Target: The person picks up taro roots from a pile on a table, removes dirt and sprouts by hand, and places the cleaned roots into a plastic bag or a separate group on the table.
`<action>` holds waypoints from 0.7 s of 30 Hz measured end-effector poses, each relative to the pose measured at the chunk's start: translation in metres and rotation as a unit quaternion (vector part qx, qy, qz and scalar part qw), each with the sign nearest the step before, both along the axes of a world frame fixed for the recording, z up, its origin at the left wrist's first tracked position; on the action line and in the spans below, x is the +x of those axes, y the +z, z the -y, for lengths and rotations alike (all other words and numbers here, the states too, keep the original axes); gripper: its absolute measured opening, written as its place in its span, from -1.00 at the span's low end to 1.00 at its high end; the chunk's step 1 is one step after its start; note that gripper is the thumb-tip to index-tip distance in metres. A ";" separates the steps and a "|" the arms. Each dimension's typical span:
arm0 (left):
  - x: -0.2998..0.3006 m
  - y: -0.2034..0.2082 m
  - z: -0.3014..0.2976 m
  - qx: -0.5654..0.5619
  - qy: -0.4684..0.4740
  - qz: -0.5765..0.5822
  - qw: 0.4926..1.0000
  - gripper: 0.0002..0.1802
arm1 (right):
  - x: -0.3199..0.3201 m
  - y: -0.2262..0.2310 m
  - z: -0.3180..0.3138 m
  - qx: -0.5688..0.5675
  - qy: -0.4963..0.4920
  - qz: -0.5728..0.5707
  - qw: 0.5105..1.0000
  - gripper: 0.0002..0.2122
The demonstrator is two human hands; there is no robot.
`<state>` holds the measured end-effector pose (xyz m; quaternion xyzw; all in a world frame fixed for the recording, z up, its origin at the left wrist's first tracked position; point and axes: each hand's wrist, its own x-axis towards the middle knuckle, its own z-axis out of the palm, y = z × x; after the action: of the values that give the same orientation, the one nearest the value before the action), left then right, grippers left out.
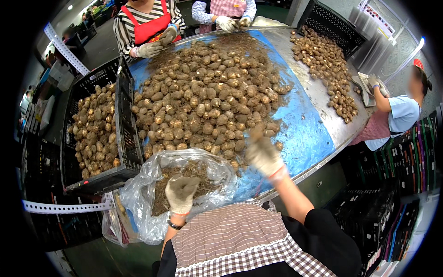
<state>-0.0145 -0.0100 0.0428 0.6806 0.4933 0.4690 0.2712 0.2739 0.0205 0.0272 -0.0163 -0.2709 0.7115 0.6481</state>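
Note:
A wide heap of small brown taro tubers point(207, 101) with hairy roots lies on a blue plastic sheet point(304, 124) over the table. My left hand point(181, 191), in a soiled white work glove, is over a clear plastic bag point(143, 203) filled with brown root scraps point(203, 173). Its fingers look curled closed; what they hold, if anything, is hidden. My right hand point(264, 154), gloved too, reaches to the near right edge of the heap, beside the tubers. Motion smears its fingers, so their hold does not show.
A black crate point(129, 115) of taro stands left of the heap. More taro point(323, 64) spills from a tipped black crate point(330, 27) onto the bare metal tabletop. Two gloved co-workers stand across the table. Another person point(397, 106) works by a scale point(364, 90) at right.

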 end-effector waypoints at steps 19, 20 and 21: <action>0.037 0.006 -0.019 -0.056 -0.190 0.262 0.945 -0.39 | 0.026 -0.039 -0.011 -0.193 0.015 0.366 0.910 -0.53; 0.046 0.001 -0.023 -0.020 -0.238 0.289 0.927 -0.28 | -0.001 0.003 -0.009 -0.129 0.088 0.427 0.891 -0.51; 0.054 -0.004 -0.029 -0.001 -0.269 0.312 0.911 -0.17 | -0.018 0.025 -0.007 -0.064 0.151 0.483 0.860 -0.50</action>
<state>0.0395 0.0191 0.0389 0.6064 0.1826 0.5659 0.5279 0.2560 0.0280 0.0526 -0.3578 -0.5030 0.7195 0.3182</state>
